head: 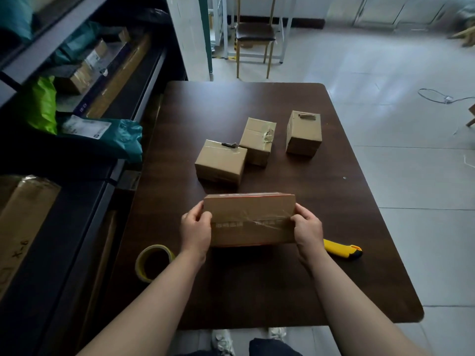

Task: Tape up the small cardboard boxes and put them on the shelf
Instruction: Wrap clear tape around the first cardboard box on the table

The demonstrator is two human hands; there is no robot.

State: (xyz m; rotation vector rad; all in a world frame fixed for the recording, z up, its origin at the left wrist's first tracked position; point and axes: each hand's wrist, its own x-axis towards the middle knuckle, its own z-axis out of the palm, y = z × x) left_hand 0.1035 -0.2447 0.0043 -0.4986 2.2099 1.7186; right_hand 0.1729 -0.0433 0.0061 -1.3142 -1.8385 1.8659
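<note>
A taped, flat brown cardboard box (250, 219) is gripped at both ends by the left hand (196, 231) and right hand (307, 231) above the dark wooden table (257, 291), whose centre is occupied by three small brown cardboard boxes (220, 163), not yet shelved.

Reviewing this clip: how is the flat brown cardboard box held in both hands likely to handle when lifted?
The flat brown cardboard box is probably stiff: its edges look straight though the left hand and right hand grip only its ends. Likely light for its size, as that end grip seems enough. The glossy clear tape across its top may feel slick.
</note>
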